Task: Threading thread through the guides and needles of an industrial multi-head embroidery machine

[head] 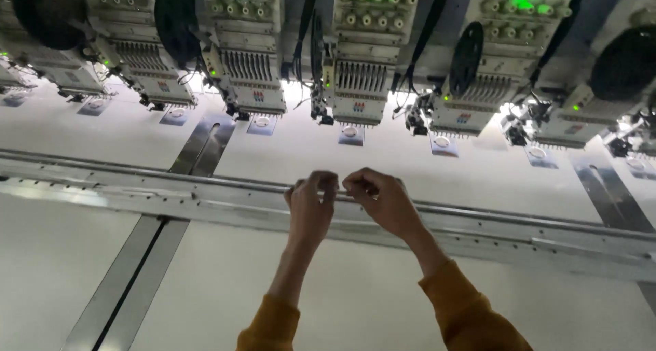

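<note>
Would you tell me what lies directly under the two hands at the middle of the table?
Under the left hand and right hand runs a long metal rail across the white table. The fingertips pinch together at its upper edge; whatever they hold is too small to make out, and the rail beneath is covered.

I see a long shiny metal rail lying flat across the white table, running left to right.

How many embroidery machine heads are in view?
6, in a row along the top: far left, left, left of centre, centre, right of centre, far right. More may lie beyond the edges.
</note>
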